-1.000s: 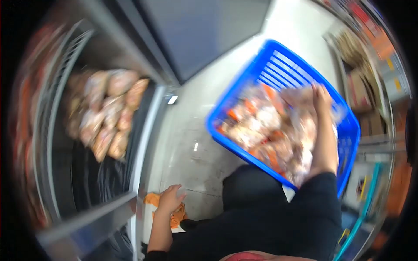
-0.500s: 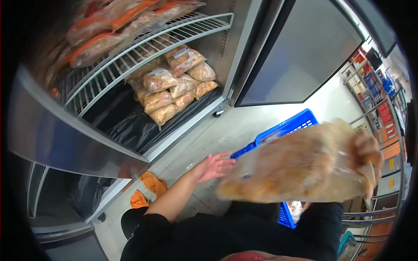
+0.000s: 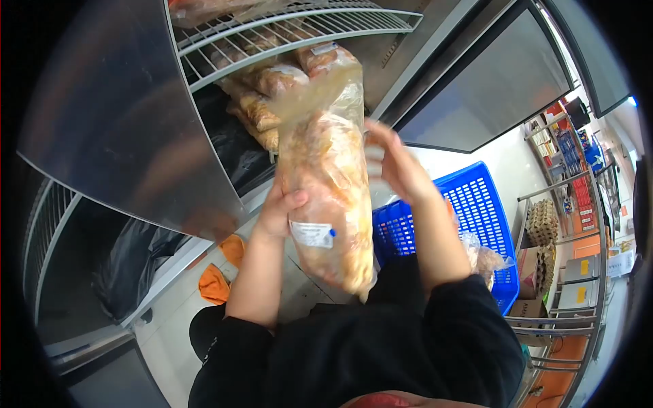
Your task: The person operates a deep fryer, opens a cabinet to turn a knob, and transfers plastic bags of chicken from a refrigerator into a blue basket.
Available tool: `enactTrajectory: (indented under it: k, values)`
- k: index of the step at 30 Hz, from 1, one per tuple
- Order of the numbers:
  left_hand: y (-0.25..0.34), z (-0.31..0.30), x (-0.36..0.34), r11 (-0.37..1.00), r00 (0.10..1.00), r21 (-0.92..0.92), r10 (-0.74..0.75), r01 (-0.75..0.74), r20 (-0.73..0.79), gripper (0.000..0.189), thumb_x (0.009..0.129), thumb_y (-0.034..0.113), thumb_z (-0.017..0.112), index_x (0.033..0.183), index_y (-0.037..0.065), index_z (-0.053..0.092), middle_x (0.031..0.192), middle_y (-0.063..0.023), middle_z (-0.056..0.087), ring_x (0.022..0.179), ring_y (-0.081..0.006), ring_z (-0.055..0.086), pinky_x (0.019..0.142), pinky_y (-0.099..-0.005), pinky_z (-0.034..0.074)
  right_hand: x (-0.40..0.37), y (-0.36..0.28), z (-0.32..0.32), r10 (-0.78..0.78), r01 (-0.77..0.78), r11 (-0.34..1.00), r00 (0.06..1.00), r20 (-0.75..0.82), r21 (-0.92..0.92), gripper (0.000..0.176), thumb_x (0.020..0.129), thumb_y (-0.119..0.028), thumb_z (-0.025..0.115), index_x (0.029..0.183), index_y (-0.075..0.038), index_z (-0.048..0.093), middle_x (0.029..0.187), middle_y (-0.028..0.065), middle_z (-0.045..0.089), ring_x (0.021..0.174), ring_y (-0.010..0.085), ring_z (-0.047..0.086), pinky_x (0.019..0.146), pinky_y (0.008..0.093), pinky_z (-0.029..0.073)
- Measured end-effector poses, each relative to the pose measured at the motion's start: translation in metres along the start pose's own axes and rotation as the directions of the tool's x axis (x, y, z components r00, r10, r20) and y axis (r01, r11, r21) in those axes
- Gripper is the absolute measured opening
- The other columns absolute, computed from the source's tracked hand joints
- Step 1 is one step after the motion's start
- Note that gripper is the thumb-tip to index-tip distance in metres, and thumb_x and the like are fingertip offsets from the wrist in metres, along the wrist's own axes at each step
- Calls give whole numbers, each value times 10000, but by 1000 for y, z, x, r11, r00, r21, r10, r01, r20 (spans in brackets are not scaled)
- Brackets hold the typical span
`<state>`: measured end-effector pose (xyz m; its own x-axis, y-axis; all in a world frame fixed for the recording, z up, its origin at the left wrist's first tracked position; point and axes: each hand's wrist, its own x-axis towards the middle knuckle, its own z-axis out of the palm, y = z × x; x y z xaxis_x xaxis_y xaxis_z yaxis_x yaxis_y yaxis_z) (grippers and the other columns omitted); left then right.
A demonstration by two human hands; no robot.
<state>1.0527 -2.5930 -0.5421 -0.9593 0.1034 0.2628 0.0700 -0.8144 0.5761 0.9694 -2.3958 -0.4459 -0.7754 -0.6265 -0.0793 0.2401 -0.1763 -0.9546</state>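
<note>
A clear plastic bag of chicken pieces stands upright in front of me, with a white label on its lower part. My left hand is closed around its left side, thumb across the front. On the other side, my right hand is slightly blurred, its fingers apart and the fingertips right at the bag's upper right edge. Behind it, similar bags of chicken are piled in the open fridge, partly hidden by the one I hold.
A white wire shelf crosses above the pile. The fridge door stands open on the right. On the floor is a blue basket with bagged items inside. Orange cloths lie at left; a metal rack holds egg trays.
The bag has come from my right side to the middle and turned upright. My left hand, free before, now grips it; my right hand's fingers have opened. The view has shifted.
</note>
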Motion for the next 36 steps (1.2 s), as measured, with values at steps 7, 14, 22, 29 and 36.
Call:
enactTrajectory:
  k: [7, 14, 22, 29, 36]
  values:
    - [16, 30, 17, 888, 971, 453, 167, -74, -169, 1093, 660, -48, 691, 1369, 78, -132, 1253, -210, 379, 1101, -255, 467, 875, -345, 436, -56, 76, 3, 31, -21, 995, 994, 102, -93, 1039, 663, -251, 759, 1402, -89, 47, 1400, 145, 191, 1279, 241, 242, 1022, 376, 250]
    - [-11, 34, 22, 916, 942, 385, 22, 116, -336, 1076, 685, -59, 670, 1356, 67, -163, 1224, -226, 391, 1063, -271, 495, 841, -365, 466, -62, 85, -6, 18, -18, 991, 1000, -4, -131, 971, 668, -41, 731, 1384, -19, 75, 1344, 141, 292, 1228, 188, 298, 1009, 312, 266]
    - [-22, 22, 20, 966, 941, 216, -61, 140, -334, 896, 793, 160, 626, 1386, 128, -45, 1269, -169, 390, 1108, -262, 466, 878, -384, 440, -71, 84, -16, 43, -42, 999, 998, -44, 25, 907, 689, -27, 690, 1379, -13, 101, 1321, 132, 328, 1215, 186, 322, 998, 304, 284]
    - [-55, -31, -11, 904, 833, -51, -412, 424, -369, 638, 834, 377, 508, 1334, 50, 285, 1254, -148, 445, 1105, -257, 483, 892, -388, 428, -63, 107, -15, 115, -115, 993, 992, -52, 9, 815, 786, -133, 635, 1380, -7, 92, 1268, 152, 394, 1165, 197, 386, 969, 308, 320]
    - [24, 18, 90, 949, 836, 296, 74, 109, -544, 629, 851, 475, 363, 1334, 77, 298, 1288, -121, 410, 1113, -286, 469, 886, -430, 434, -49, 65, -21, 210, -186, 926, 977, -39, 328, 627, 892, -320, 475, 1401, -153, 148, 1313, 110, 363, 1206, 222, 359, 932, 388, 355]
